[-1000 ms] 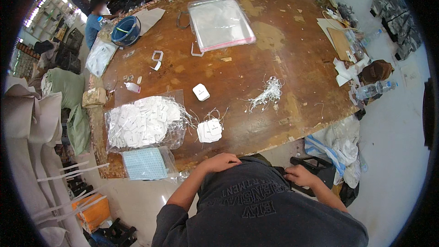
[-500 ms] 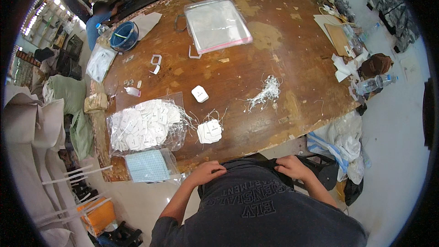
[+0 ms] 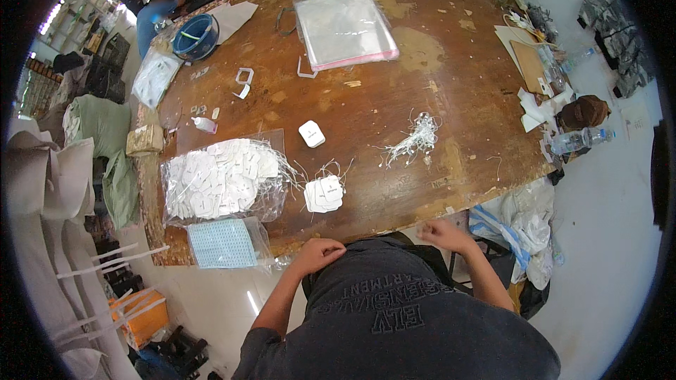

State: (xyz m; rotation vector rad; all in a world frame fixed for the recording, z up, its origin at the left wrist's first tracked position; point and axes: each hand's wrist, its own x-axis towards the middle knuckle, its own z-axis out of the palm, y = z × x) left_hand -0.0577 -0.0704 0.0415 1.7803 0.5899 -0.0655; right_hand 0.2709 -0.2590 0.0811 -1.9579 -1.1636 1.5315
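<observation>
My left hand [image 3: 322,254] rests at the hem of my dark shirt [image 3: 394,292], its fingers closed on the cloth. Off to the right, my right hand [image 3: 442,235] is clear of the shirt beside the table's front edge, its slightly blurred fingers loosely bent and holding nothing visible. On the table in front lie a small stack of white tags with strings [image 3: 324,194] and another stack of white tags [image 3: 311,134]. A bundle of white strings [image 3: 421,134] is farther right. At the left, a clear bag holds a heap of white tags [image 3: 222,179].
Near the left front corner of the wooden table [image 3: 380,197] lies a light blue packet [image 3: 224,243]. Clear plastic bags [image 3: 345,28] and a blue bucket [image 3: 196,36] stand farther back. Bottles [image 3: 581,140] line the right edge. Another person [image 3: 153,17] is at far left.
My right hand has let go of the shirt hem and risen slightly toward the table edge. My left hand stays at the hem. The view has shifted a little.
</observation>
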